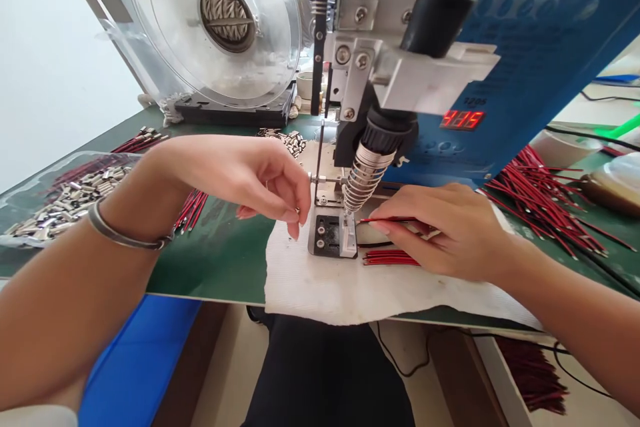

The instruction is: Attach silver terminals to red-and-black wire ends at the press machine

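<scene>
My left hand [250, 177] hovers over the white cloth [320, 287], its thumb and forefinger pinched on a small metal sleeve beside the grey fixture block [331, 235]. My right hand [445, 230] lies on the cloth to the right of the block. It pinches a red and black wire [385, 219] whose tip points at the block, under the machine's spring-wrapped tip [363, 177]. A short bundle of red wires [387, 257] lies just below that hand. A metal bangle [123, 232] sits on my left wrist.
A blue machine [525, 73] with red digit displays stands behind the block. A clear reel [215, 20] stands at the back left. A tray of metal sleeves [65, 200] is at the left, and a heap of red wires [545, 203] at the right on the green mat [220, 247].
</scene>
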`<state>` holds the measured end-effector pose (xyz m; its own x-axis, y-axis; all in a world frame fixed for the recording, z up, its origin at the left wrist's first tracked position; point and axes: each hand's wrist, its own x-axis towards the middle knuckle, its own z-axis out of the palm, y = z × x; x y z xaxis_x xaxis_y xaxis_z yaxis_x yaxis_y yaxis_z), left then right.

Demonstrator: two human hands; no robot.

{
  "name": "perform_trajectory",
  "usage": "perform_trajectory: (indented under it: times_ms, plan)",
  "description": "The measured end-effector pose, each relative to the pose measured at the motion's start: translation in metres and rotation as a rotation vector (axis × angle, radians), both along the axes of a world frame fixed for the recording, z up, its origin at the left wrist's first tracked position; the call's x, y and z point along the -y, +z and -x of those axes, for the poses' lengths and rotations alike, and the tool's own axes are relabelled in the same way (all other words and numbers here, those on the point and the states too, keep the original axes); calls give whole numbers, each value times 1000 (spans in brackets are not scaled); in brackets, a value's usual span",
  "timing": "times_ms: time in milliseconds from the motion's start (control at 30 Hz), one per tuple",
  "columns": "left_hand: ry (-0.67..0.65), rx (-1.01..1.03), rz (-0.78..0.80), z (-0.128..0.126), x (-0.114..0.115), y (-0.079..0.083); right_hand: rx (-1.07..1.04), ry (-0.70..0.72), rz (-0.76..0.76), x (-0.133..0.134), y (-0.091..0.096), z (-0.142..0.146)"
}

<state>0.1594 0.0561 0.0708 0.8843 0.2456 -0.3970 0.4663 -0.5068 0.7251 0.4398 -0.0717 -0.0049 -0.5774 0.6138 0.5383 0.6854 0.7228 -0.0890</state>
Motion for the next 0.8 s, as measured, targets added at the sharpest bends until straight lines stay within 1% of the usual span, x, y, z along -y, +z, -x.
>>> perform_trajectory:
  times_ms: [100, 233, 333, 467, 600, 700, 800]
  plan:
    - [-12, 30, 72, -3, -3, -6, 26, -28, 22, 1, 0, -1]
    - [-1, 31, 40, -8, -3, -11, 12, -9, 1, 1, -1, 0]
    - [-19, 37, 7, -10, -2, -13, 17, -22, 40, 1, -2, 0]
    - [-32, 27, 25, -12, -1, -15, 25, -58, 21, 2, -4, 0]
    - [-22, 14, 85, -13, -2, -17, 23, -35, -22, 2, -4, 0]
    - [-15, 12, 119, -14, -3, -19, 38, -46, -9, 2, -3, 0]
    - [-26, 16, 88, -14, -4, -22, 58, -74, 22, 4, -3, -1]
